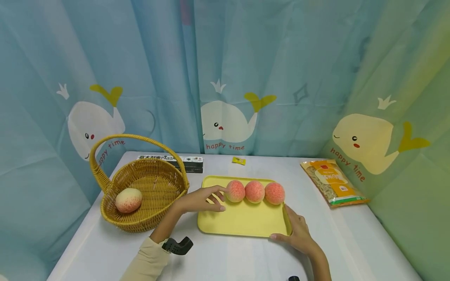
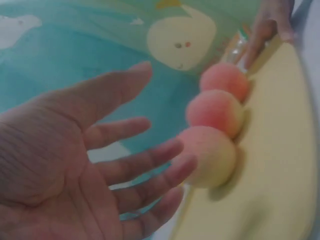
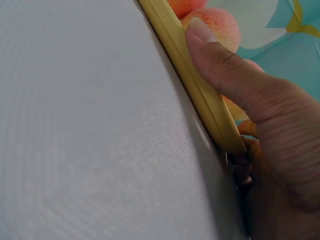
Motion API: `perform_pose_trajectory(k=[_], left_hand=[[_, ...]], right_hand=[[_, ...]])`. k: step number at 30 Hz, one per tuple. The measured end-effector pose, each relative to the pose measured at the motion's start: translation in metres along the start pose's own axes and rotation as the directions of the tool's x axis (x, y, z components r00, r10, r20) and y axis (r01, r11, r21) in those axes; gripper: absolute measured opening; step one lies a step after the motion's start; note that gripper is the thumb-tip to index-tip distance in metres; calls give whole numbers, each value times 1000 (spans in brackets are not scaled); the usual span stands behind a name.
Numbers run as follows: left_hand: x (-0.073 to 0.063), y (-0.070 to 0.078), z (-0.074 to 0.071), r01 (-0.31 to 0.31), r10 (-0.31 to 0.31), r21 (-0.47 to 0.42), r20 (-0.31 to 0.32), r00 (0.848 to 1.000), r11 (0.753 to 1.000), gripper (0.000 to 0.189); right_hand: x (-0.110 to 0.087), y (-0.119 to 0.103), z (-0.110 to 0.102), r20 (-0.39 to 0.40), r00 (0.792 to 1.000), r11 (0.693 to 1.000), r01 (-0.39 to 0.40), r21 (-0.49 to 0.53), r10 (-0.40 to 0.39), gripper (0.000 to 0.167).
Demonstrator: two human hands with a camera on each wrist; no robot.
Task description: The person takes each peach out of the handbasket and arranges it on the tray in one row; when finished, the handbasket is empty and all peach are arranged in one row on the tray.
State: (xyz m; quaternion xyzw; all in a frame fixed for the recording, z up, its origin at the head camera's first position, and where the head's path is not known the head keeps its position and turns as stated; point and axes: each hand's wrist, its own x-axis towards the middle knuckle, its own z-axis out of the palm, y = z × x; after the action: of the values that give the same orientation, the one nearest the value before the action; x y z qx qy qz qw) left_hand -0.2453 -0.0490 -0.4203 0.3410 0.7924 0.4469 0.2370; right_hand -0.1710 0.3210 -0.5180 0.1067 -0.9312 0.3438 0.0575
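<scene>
Three pink peaches stand in a row along the back of a yellow tray (image 1: 246, 222): a left peach (image 1: 236, 191), a middle peach (image 1: 254, 191) and a right peach (image 1: 275, 193). My left hand (image 1: 204, 200) is over the tray's left side, fingers loosely spread. Its fingertips are at the left peach (image 2: 210, 157); whether they touch it I cannot tell. At the tray's front right corner my right hand (image 1: 299, 231) grips the rim, thumb on the front edge, fingers along the right side. The right wrist view shows the thumb (image 3: 217, 57) against the tray (image 3: 200, 100).
On the left, a wicker basket (image 1: 158, 195) with a tall handle holds a pale peach (image 1: 129, 200). Behind it lies a dark pasta box (image 1: 190, 164). A small yellow packet (image 1: 239, 160) is at the back, an orange food bag (image 1: 334, 182) at the right. Curtains surround the table.
</scene>
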Motion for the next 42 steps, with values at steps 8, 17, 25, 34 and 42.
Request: perform_pose_trajectory(k=[8, 17, 25, 34, 42], left_hand=[[-40, 12, -27, -59, 56, 43, 64, 996, 997, 51], [-82, 10, -71, -19, 19, 66, -12, 1000, 998, 45], [-109, -23, -120, 91, -87, 73, -64, 994, 993, 60], [-136, -76, -150, 220, -217, 3, -152, 964, 975, 62], [-141, -95, -154, 284, -276, 15, -183, 943, 959, 65]], right_hand=[[1, 0, -1, -1, 1000, 1000, 14, 17, -14, 112], [-1, -2, -1, 11, 1000, 1000, -13, 11, 12, 112], [1, -1, 1, -10, 999, 999, 33, 13, -33, 112], [1, 1, 2, -18, 998, 999, 53, -2, -53, 113], [0, 0, 1, -23, 998, 998, 58, 2, -58, 112]])
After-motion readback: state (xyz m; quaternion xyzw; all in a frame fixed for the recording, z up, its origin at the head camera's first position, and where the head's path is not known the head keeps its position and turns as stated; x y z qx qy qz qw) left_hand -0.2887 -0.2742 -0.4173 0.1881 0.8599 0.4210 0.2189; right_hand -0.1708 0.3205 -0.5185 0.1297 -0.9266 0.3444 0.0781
